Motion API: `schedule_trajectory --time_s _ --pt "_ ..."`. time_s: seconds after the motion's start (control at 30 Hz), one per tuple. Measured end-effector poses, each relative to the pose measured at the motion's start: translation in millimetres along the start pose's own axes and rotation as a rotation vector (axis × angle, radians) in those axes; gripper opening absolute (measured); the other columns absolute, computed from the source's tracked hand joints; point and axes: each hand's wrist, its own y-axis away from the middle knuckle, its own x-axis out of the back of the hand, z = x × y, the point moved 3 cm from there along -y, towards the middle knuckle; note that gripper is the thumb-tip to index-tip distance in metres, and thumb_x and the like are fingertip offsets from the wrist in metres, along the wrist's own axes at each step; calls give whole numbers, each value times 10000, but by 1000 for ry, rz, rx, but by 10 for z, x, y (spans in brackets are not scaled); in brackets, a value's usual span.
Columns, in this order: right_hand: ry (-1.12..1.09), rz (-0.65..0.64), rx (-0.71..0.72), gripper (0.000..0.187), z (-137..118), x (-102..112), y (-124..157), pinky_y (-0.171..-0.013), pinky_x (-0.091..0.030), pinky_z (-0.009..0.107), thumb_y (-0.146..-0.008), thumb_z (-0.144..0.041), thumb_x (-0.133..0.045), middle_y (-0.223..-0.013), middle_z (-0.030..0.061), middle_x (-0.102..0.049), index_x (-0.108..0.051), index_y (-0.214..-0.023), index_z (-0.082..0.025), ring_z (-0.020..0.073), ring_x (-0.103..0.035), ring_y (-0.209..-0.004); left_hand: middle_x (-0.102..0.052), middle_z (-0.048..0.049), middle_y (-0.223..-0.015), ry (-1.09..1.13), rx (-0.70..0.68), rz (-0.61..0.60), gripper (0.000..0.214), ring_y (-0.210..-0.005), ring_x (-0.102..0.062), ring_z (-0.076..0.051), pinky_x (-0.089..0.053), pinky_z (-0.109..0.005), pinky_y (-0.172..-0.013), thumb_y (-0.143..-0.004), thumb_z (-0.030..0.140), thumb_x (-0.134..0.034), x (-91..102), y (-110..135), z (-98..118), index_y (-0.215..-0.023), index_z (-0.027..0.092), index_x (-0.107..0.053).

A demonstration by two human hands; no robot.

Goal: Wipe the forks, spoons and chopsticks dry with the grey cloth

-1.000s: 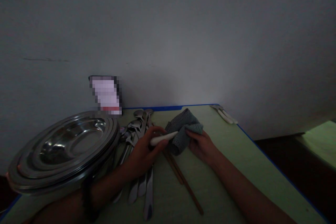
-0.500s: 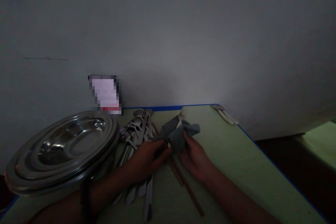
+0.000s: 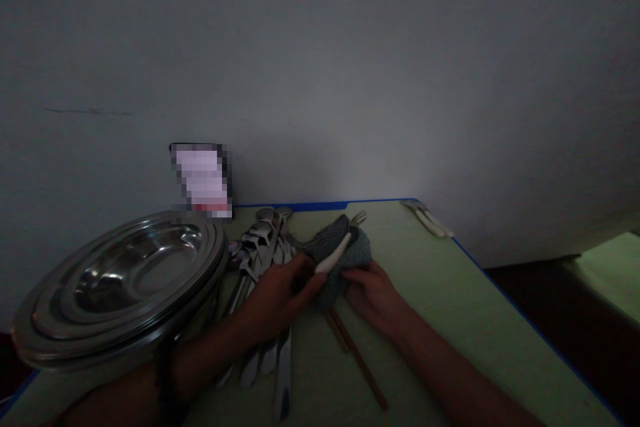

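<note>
One fork (image 3: pixel 333 256) now lies with its handle exposed, no longer wrapped by the cloth (image 3: pixel 361 253), left hand (image 3: pixel 280 297) fingers clamped on it, right hand (image 3: pixel 376 295) fingers on cloth.

A fork (image 3: pixel 334 255) with a white handle slants away to the right, its metal tines at the far end. A crumpled grey cloth (image 3: pixel 361 251), finely checked in part, bunches around it, handle and tines showing.
</note>
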Motion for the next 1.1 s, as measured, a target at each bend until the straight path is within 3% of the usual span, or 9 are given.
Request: schedule_trajectory --time_s 0.23,0.43,0.8,1.1 --pt "39 -27 -25 248 -14 -42 37 -827 -446 289 -525 -44 -672 -767 -4 -703 -660 -730 -182 147 -630 -768 -534 43 -579 -75 -13 -12 247 -506 -526 -119 -337 -211 -477 -859 363 -403 -32 0 -44 -705 189 -487" --pt "138 -112 -3 280 13 -42 28 -810 -470 272 -567 -89 -717 -864 7 -710 -678 -829 -181 141 -640 -807 -502 48 -561 -77 -42 -43 259 -493 -505 -107 -329 -203 -472 -867 332 -385 -33 -6 -56 -680 182 -482" --pt "1 -4 -19 198 2 -70 39 -742 -481 237 -575 -195 -750 -772 -1 -699 -679 -758 -174 117 -627 -711 -371 69 -499 41 -90 -26 299 -456 -389 -74 -285 -177 -441 -817 338 -426 43 1 15 -578 162 -462" --pt "126 -60 -38 295 -19 -51 48 -747 -476 254 -533 -115 -750 -792 -2 -698 -658 -806 -178 127 -631 -736 -395 67 -524 17 -79 -97 310 -487 -417 -86 -299 -188 -464 -854 360 -392 14 11 -12 -621 169 -463"
